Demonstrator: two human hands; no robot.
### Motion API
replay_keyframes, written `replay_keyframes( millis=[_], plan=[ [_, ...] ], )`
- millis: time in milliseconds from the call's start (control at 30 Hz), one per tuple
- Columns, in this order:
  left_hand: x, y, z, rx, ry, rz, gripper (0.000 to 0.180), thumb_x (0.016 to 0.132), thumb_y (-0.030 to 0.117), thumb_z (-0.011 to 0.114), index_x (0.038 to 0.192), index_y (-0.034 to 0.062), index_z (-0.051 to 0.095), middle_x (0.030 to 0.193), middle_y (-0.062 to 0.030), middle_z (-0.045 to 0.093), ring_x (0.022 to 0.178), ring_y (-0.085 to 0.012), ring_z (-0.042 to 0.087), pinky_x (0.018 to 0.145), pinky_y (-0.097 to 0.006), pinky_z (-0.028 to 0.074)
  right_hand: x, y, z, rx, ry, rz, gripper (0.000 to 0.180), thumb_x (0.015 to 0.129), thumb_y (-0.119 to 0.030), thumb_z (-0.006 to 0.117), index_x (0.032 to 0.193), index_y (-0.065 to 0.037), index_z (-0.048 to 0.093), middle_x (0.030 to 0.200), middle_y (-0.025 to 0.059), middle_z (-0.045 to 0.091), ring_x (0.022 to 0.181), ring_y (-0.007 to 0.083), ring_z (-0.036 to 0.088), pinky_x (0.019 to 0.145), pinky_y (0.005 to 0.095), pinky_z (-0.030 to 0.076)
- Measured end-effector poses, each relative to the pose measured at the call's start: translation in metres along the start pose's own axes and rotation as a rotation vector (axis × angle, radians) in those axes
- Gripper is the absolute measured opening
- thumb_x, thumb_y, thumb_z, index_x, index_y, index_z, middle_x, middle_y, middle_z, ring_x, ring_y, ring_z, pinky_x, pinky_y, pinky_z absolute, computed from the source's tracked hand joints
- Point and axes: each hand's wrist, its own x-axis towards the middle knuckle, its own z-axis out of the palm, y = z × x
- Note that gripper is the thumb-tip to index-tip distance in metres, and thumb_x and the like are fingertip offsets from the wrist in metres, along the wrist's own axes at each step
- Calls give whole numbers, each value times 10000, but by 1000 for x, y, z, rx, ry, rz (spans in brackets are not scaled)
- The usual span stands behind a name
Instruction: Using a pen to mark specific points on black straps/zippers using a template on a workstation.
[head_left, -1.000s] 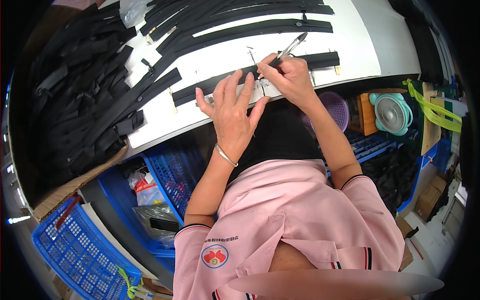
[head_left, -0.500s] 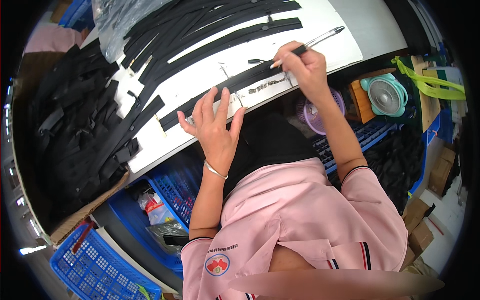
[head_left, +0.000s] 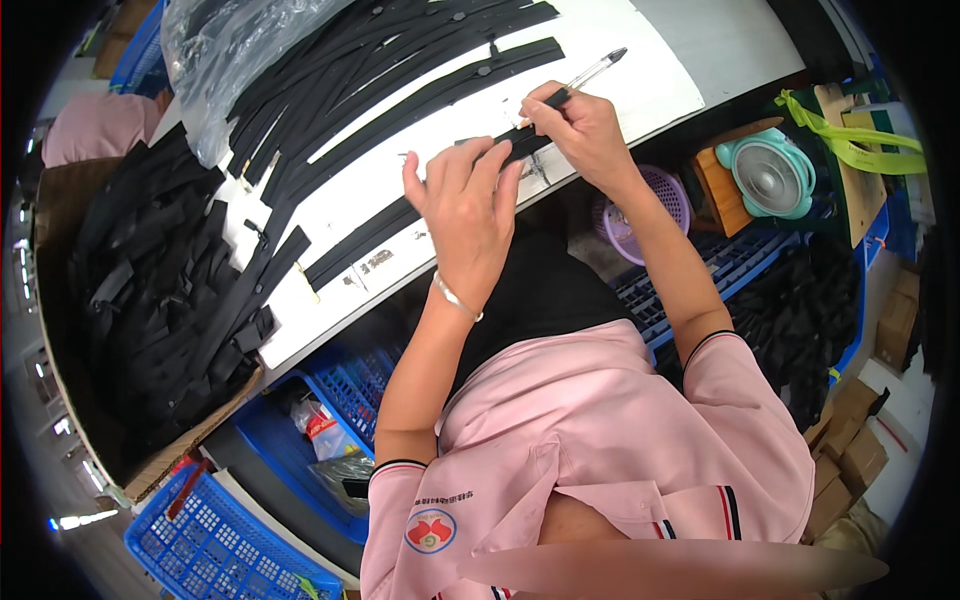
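Observation:
A black fabric strip (head_left: 362,243) lies along the near side of a white board (head_left: 640,90). My left hand (head_left: 462,205), with a silver bangle on its wrist, rests over the strip with fingers spread. Its fingertips reach the strip's right part and hide some of it. My right hand (head_left: 585,130) is closed around a pen (head_left: 592,72) with a clear barrel and dark end. The pen's pale tip points down-left, close to the strip's right end. Dark marks (head_left: 375,262) show on the board below the strip.
More black strips (head_left: 400,95) lie across the board's far side, beside clear plastic film (head_left: 215,60). At left stands a carton (head_left: 55,215) heaped with black fabric pieces. Blue baskets (head_left: 215,540), a purple basket (head_left: 660,215) and a teal fan (head_left: 768,172) sit around the table.
My left hand has moved right along the strip, toward the pen. My right hand, still gripping the pen, has shifted slightly left. The view has also shifted a little.

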Motion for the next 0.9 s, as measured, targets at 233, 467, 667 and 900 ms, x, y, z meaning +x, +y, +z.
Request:
replay_keyframes(
  millis=[233,467,667,900],
  plan=[
    [11,-2,20,-1,14,-26,132,864,160,787,980,101,767,1035,-19,692,1025,-235,607,1109,-482,318,-1,0,0,-50,-25,-25,175,960,-132,688,895,30,708,712,52,669,585,82,534,545,267,430],
    [11,-3,20,-2,18,-43,126,850,154,794,962,103,768,1033,-20,689,1034,-236,608,1094,-478,325,-1,4,4,-228,3,-153,193,947,-142,692,840,19,693,661,61,645,539,130,532,528,288,425],
    [11,-3,21,-16,26,-58,126,842,152,798,958,111,774,1027,-16,688,1035,-227,609,1098,-478,316,-3,4,-3,-132,-65,-126,184,929,-136,687,823,15,690,641,77,623,526,146,537,525,299,425],
    [9,-6,25,-25,64,-58,116,836,149,793,947,120,773,1019,-2,687,1027,-221,607,1091,-479,312,-5,0,-4,-146,-104,-72,176,920,-139,689,828,12,691,645,70,627,562,115,555,544,293,437]
  ],
)
